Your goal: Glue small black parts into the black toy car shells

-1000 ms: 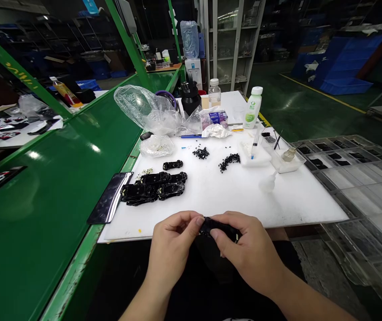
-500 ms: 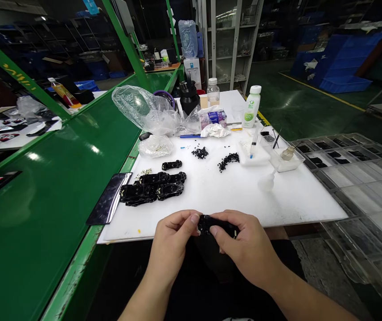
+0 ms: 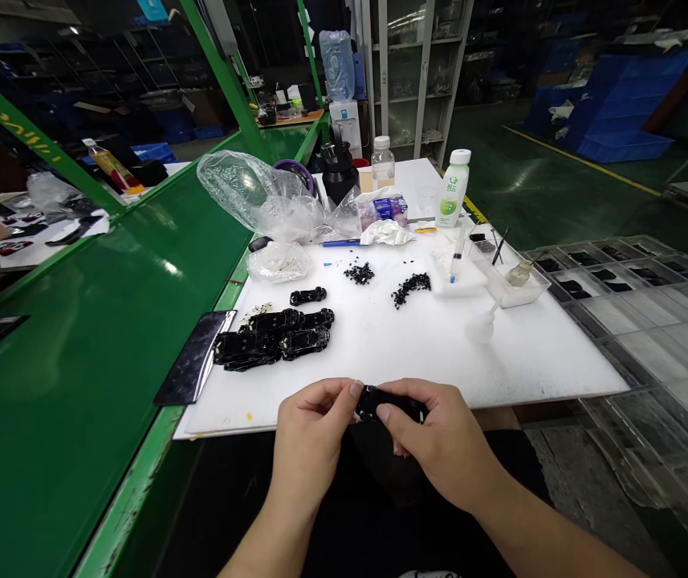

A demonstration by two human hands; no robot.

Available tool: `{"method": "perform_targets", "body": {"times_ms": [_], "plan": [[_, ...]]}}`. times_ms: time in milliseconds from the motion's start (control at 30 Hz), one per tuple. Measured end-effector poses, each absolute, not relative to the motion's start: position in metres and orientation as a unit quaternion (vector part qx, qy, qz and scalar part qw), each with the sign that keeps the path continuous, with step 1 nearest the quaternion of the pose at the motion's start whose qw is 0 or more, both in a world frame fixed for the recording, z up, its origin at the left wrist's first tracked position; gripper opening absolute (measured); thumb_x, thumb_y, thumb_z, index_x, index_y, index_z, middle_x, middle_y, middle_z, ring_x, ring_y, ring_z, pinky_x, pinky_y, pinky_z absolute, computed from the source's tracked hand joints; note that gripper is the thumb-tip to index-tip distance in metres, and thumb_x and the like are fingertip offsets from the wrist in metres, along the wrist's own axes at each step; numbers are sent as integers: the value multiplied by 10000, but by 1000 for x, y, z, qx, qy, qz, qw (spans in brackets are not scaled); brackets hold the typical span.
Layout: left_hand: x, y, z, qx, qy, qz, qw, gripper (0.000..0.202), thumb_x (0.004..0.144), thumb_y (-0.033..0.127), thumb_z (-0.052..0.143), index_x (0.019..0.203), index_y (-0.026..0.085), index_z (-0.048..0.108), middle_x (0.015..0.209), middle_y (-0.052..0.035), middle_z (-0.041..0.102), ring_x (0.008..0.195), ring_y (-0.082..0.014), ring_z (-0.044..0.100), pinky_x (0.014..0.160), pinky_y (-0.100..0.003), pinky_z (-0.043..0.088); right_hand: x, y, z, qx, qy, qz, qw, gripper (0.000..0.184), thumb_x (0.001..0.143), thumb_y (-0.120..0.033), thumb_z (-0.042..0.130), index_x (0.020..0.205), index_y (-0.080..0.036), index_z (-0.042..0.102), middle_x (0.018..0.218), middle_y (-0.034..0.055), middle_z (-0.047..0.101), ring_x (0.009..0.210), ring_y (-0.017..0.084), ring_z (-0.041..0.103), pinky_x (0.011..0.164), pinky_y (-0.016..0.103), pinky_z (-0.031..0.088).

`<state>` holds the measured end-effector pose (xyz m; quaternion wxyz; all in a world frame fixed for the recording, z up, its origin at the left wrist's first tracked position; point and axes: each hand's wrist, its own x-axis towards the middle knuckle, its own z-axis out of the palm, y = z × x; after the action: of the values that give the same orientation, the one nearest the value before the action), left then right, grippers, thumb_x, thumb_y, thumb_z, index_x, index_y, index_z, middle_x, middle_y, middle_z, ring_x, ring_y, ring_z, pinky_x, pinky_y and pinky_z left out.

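- Head view: a stack of black parts [image 3: 247,347] lies on the white counter [image 3: 380,345].
- The black car-shaped piece [image 3: 373,399] is held to the right of the stack and nearer the person.
- The left hand [image 3: 309,425] has thumb and forefinger closed in a pinch on the piece's left end.
- The right hand [image 3: 443,440] curls round the other end, thumb laid along it.
- A dark flat slab [image 3: 193,361] sits just left of the stack.
- Tiny black bits [image 3: 359,274] lie beyond the stack, to its right.
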<state>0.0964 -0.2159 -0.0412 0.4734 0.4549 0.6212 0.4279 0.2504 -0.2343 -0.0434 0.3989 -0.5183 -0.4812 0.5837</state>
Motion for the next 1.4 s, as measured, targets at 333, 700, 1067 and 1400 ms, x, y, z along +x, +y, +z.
{"method": "perform_targets", "body": {"times_ms": [333,700,1067,1400], "plan": [[100,-220,-35,471,631,435,437,211,714,372,748,720,161,745,651,-23,713,612,-161,619,589,-239,507,241,-241,-50,-505,-448,590,443,249,866,-299,624,1069,-178,704,633,-32,630,575,105,612,562,201,502],[96,-215,-35,547,626,401,386,204,757,364,697,743,173,767,617,-16,703,564,-160,594,575,-253,488,243,-240,-48,-534,-464,564,426,247,871,-298,607,1073,-197,708,623,-33,628,553,106,600,547,199,505],[98,-215,-34,544,645,390,369,178,720,338,729,766,174,781,682,-37,754,602,-188,661,594,-270,533,241,-241,-48,-540,-480,532,442,225,865,-260,599,1050,-209,717,776,-5,688,563,103,613,545,201,521],[90,-211,-36,554,629,362,407,208,754,365,721,785,165,770,691,-34,739,614,-164,628,584,-249,507,245,-241,-49,-525,-483,545,440,219,870,-245,596,1052,-208,711,778,-11,683,577,100,605,549,203,515]]}}
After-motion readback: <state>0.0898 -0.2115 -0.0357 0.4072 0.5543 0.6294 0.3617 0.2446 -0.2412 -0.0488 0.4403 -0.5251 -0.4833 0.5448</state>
